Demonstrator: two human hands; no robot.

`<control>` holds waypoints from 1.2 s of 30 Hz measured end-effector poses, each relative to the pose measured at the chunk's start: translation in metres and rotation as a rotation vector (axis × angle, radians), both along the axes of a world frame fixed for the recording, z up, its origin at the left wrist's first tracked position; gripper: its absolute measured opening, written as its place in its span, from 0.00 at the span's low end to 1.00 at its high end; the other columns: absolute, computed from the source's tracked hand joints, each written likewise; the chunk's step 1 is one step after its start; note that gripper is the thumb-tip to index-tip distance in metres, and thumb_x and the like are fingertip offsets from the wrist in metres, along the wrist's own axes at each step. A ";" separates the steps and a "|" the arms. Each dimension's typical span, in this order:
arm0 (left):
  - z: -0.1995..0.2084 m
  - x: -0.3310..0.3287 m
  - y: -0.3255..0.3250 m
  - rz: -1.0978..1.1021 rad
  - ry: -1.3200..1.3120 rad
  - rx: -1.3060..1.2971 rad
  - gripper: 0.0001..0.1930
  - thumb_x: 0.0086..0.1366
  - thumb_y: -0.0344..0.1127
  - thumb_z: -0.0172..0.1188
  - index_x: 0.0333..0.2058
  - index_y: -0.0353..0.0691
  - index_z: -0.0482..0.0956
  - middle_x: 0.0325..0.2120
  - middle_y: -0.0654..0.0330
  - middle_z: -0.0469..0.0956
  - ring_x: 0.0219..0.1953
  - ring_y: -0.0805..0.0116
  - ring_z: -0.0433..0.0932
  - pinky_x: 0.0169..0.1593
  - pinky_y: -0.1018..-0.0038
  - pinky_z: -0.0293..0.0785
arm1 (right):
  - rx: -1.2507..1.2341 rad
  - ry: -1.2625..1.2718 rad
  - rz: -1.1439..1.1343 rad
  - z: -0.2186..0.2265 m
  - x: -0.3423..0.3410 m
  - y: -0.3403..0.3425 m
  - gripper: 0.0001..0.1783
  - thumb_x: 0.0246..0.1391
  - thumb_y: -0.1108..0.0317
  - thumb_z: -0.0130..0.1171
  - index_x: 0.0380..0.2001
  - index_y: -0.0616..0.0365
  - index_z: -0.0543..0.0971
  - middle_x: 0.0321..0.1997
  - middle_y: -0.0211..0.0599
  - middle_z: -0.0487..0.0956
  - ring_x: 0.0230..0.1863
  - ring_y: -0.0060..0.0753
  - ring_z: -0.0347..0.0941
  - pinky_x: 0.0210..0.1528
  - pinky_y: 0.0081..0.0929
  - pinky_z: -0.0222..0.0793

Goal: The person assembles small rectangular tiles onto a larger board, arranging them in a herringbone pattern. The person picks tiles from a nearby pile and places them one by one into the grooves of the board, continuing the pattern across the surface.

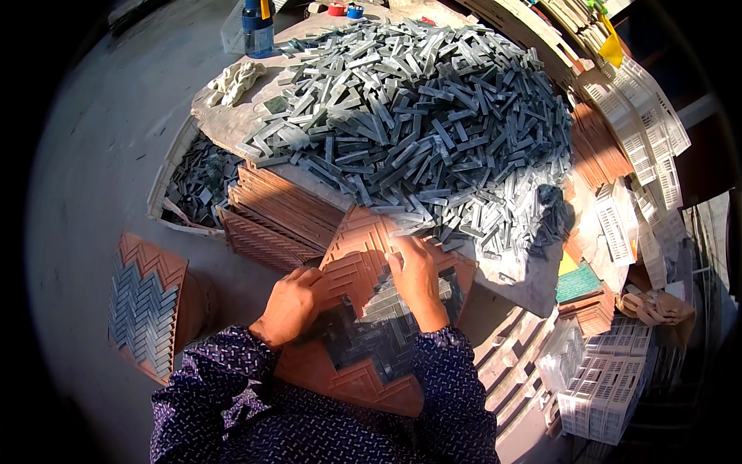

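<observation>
A terracotta-coloured herringbone mould board lies tilted in front of me, its near end by my body and its far end by the table. Dark grey stone strips fill the middle grooves in a zigzag; grooves at the far and near ends show bare. My left hand is curled closed at the board's left edge; whatever its fingers hold is hidden. Over the upper right of the board, my right hand has its fingers bent together, their tips near the bare grooves. I cannot make out anything in them.
A large heap of loose grey strips covers the table. Stacked mould boards lean at its left, beside a crate of dark pieces. Another filled board stands left. White gloves, a bottle and plastic crates surround.
</observation>
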State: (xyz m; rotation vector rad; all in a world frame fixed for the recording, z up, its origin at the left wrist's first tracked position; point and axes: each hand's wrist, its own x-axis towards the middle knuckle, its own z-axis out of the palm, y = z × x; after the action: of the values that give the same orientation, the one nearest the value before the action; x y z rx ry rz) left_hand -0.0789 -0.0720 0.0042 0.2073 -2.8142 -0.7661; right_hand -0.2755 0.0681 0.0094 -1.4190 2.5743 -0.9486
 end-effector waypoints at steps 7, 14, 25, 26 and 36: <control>-0.026 -0.153 -0.013 -0.015 0.273 0.017 0.22 0.50 0.27 0.58 0.47 0.35 0.71 0.42 0.53 0.71 0.45 0.52 0.71 0.46 0.64 0.71 | 0.246 0.207 -0.136 -0.004 -0.068 -0.006 0.41 0.31 0.68 0.73 0.54 0.53 0.69 0.51 0.46 0.72 0.53 0.53 0.64 0.56 0.42 0.63; -0.048 -0.170 -0.023 -0.059 0.283 -0.041 0.13 0.54 0.29 0.56 0.39 0.36 0.73 0.37 0.54 0.71 0.43 0.53 0.71 0.45 0.64 0.71 | 0.065 0.110 -0.081 -0.018 -0.062 -0.014 0.26 0.34 0.71 0.69 0.42 0.57 0.74 0.40 0.47 0.77 0.44 0.54 0.72 0.48 0.42 0.69; -0.025 -0.058 -0.037 -0.001 -0.083 0.335 0.15 0.53 0.27 0.61 0.41 0.39 0.77 0.35 0.52 0.76 0.39 0.49 0.75 0.42 0.62 0.72 | -0.026 -0.451 -0.099 -0.004 -0.035 0.014 0.16 0.45 0.76 0.63 0.41 0.60 0.78 0.29 0.35 0.80 0.29 0.27 0.75 0.35 0.24 0.70; -0.026 -0.048 -0.035 0.024 -0.132 0.359 0.15 0.52 0.26 0.62 0.41 0.37 0.77 0.35 0.51 0.76 0.38 0.49 0.75 0.41 0.62 0.72 | 0.025 -0.437 -0.114 -0.009 -0.031 0.021 0.15 0.46 0.75 0.62 0.41 0.60 0.78 0.28 0.36 0.80 0.28 0.27 0.75 0.35 0.23 0.70; -0.029 -0.020 -0.013 0.140 0.205 0.095 0.16 0.51 0.26 0.62 0.41 0.38 0.78 0.35 0.54 0.75 0.40 0.53 0.74 0.43 0.64 0.74 | 0.091 0.022 0.019 -0.007 -0.007 0.040 0.12 0.47 0.74 0.61 0.37 0.63 0.78 0.34 0.49 0.79 0.34 0.52 0.76 0.38 0.36 0.71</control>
State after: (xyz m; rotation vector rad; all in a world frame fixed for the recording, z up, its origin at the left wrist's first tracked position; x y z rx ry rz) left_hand -0.0985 -0.0850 -0.0249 0.3180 -2.5445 -0.8380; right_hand -0.2823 0.1077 0.0023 -1.4353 2.5784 -0.8072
